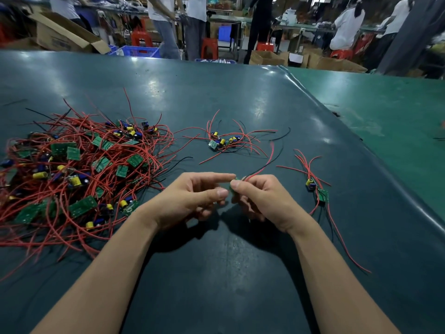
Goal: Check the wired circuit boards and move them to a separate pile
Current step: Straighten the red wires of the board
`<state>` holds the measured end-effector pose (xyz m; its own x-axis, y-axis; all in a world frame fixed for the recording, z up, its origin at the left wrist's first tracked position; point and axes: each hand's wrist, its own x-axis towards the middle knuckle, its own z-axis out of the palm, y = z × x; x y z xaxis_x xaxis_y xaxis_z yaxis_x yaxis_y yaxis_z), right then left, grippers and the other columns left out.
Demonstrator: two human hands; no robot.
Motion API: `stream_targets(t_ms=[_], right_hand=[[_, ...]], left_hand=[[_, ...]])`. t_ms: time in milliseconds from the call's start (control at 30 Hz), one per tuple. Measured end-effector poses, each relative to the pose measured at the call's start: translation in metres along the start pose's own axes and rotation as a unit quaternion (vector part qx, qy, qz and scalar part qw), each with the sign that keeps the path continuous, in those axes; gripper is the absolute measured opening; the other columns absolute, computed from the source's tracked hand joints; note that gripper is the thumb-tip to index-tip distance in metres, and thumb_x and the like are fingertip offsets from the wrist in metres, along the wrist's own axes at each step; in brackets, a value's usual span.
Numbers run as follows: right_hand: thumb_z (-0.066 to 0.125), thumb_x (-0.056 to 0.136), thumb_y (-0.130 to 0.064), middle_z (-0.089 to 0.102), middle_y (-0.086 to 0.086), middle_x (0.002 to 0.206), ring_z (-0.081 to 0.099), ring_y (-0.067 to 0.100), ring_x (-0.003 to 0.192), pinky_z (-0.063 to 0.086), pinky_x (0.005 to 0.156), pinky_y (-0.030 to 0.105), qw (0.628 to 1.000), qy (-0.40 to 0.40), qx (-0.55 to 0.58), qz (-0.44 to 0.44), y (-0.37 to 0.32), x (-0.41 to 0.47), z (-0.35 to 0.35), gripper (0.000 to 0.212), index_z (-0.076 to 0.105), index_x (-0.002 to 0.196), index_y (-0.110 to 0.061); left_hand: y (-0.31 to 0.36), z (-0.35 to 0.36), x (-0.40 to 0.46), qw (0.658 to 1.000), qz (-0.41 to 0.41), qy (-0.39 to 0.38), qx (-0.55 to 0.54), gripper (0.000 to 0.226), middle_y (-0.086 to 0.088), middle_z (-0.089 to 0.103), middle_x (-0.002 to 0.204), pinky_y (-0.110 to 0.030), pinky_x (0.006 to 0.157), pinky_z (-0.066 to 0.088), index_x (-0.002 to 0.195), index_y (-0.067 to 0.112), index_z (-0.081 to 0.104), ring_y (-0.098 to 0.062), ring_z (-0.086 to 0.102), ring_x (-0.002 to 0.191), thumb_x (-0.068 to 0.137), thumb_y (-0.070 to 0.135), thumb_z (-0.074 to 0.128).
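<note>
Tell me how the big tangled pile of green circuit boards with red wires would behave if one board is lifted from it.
The big tangled pile likely snags: crossing red wires should drag neighbours. The thin wires look floppy; the small boards probably light.

No legible text, label, brand, number or sign is present in the head view. The cardboard box at the far left behind the bench carries dark print on its side, but the print is too blurred to read. The green circuit boards in the large pile carry pale markings on their faces; these are too small to resolve into characters. The yellow-and-blue capacitors show dark stripes only, with no readable values. The blue crate shows a red patch without readable lettering.
</note>
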<state>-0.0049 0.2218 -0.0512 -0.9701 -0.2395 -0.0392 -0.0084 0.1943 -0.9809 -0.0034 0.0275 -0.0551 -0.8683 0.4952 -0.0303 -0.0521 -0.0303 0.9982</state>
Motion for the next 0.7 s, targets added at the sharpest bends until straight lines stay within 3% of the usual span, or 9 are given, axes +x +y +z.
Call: stream_targets(t_ms=[133,200,333,500,600,700], right_hand=[[0.062,0.095,-0.024,0.053,-0.002,0.044,0.043,0.006,0.034,0.031,0.035,0.016,0.984,0.173,0.039,-0.030,0.000,0.005,-0.002,0.037,0.064,0.061,-0.008],[0.064,0.094,-0.026,0.054,-0.003,0.044,0.046,0.006,0.037,0.035,0.040,0.017,0.971,0.230,0.029,-0.054,0.001,0.007,0.001,0.038,0.064,0.059,-0.011],[0.061,0.090,-0.041,0.060,-0.004,0.047,0.053,0.012,0.043,0.043,0.046,0.028,0.926,0.368,0.015,-0.081,0.002,0.008,0.004,0.039,0.064,0.060,-0.016],[0.052,0.099,-0.034,0.059,-0.001,0.051,0.049,0.013,0.034,0.029,0.031,0.016,0.831,0.483,0.274,-0.041,0.000,0.009,-0.010,0.032,0.057,0.078,-0.011],[0.047,0.102,-0.032,0.070,0.008,0.074,0.066,0.018,0.047,0.038,0.035,0.016,0.796,0.473,0.378,-0.016,0.003,0.006,-0.012,0.026,0.051,0.086,-0.012],[0.049,0.101,-0.020,0.071,0.013,0.095,0.072,0.020,0.058,0.046,0.040,0.017,0.788,0.428,0.442,0.032,0.003,0.005,-0.007,0.016,0.049,0.090,-0.009]], left_hand=[[0.002,-0.021,0.000,0.978,0.035,0.162,0.129,0.017,0.004,0.066,0.066,-0.016,0.038,0.038,0.102,0.008,0.074,-0.006,0.048,0.044,0.093,0.005,0.060],[0.001,-0.025,0.003,0.946,0.090,0.268,0.159,0.014,0.004,0.071,0.067,-0.017,0.046,0.047,0.099,0.005,0.075,-0.005,0.056,0.052,0.091,0.004,0.064],[-0.003,-0.024,0.006,0.862,0.196,0.398,0.247,0.014,0.009,0.072,0.083,-0.021,0.059,0.055,0.099,0.017,0.074,-0.006,0.066,0.063,0.086,0.011,0.073],[-0.003,-0.027,0.003,0.720,0.301,0.475,0.407,0.011,-0.004,0.070,0.086,-0.026,0.066,0.050,0.098,0.007,0.074,-0.017,0.060,0.066,0.091,0.011,0.067],[-0.006,-0.026,0.001,0.633,0.251,0.536,0.499,0.013,-0.006,0.068,0.089,-0.032,0.072,0.043,0.099,0.010,0.074,-0.030,0.057,0.082,0.092,0.014,0.063],[-0.009,-0.031,-0.003,0.612,0.123,0.577,0.526,0.023,-0.013,0.062,0.105,-0.042,0.086,0.039,0.109,0.012,0.071,-0.038,0.050,0.102,0.089,0.013,0.059]])
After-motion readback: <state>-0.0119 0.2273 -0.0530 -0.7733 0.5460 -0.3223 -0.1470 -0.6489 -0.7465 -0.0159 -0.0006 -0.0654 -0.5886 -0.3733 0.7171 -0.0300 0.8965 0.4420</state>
